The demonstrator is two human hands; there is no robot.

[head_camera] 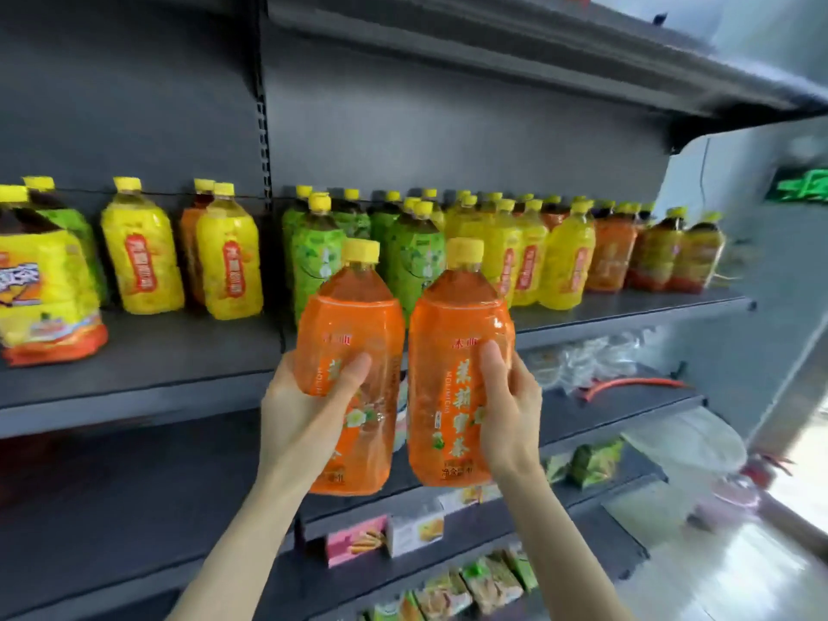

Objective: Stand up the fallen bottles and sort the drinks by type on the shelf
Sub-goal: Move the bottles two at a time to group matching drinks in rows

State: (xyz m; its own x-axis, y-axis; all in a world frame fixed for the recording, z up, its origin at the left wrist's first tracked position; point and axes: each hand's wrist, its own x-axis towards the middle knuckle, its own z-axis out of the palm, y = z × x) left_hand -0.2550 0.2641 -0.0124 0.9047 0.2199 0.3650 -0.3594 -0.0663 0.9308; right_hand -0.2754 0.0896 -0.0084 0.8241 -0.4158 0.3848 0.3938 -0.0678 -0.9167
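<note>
In front of the shelf [188,351] edge, left hand [309,410] grips the left orange bottle [354,329] and right hand [511,410] the right orange bottle [457,351], both upright, caps at 12 o'clock; shelved orange row [609,257] sits at 2 o'clock, right hand nearer.

The left bay of the shelf [170,351] has a wide bare strip along its front and reachable gaps between the yellow-labelled bottles [141,248] standing further back, closed at the far left by a big iced-tea bottle [45,284] near the edge. Right of the upright post [265,127] the bay is packed with green-labelled bottles [416,262], more yellow ones and orange-labelled bottles [611,253], leaving only a narrow front strip at the right. Above the caps there is open height up to the upper shelf [493,51], while the held orange tea bottles [457,342], gripped in the left hand [309,410] and right hand [511,410], block the front of the green row.
</note>
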